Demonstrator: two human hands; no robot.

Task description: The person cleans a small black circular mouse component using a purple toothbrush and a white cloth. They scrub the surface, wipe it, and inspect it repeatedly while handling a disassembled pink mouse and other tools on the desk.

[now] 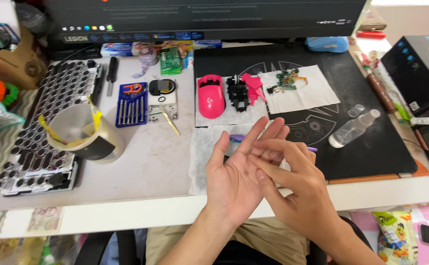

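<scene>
Two hands touching, left hand (234,179), right hand (298,189), one pink mouse shell (210,95), one spray bottle (353,129)

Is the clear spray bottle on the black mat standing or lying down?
Lying down: the clear spray bottle rests on its side on the black mat, nozzle pointing upper right.

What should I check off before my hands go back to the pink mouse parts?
1. Hands free: left hand and right hand touch each other, hold nothing: ok.
2. Pink mouse shell on tissue, unobstructed: ok.
3. Black inner frame beside it: ok.
4. Circuit board on its own tissue: ok.
5. Screwdriver set within view: ok.
6. Small screws accounted for: cannot tell.
</scene>
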